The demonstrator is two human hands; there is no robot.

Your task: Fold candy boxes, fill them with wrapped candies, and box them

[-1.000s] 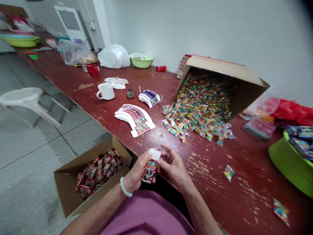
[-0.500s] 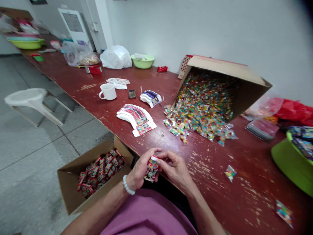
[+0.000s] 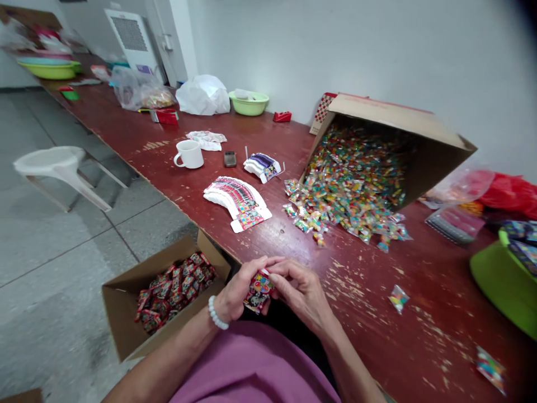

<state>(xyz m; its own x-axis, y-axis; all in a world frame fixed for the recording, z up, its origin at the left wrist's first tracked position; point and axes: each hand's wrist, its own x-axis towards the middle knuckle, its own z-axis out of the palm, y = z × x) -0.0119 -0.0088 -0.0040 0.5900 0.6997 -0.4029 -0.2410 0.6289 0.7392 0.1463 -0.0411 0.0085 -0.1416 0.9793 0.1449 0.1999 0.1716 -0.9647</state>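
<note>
Left hand is gripping small red printed box at near edge of worktop, right hand is pinching its top end, flat printed cartons are lying fanned near that edge, wrapped candies are spilling from tipped cardboard box.

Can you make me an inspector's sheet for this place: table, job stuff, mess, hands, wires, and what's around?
Surface: red-brown painted table, chipped and scratched.
Job's things: small red patterned cardboard carton, in hand; fanned red-and-white flat cartons; clear packets of multicoloured pieces, spilling from tipped brown cardboard box; lower brown cardboard box holding red patterned packs.
Clutter: white handled mug; fanned purple-and-white cartons.
Hands: left hand holds the carton; right hand has thumb and fingers at its upper end.
Cables: nothing seen on the table; the far end is blurry.
Surroundings: white plastic stool, grey floor, pale wall.
</note>
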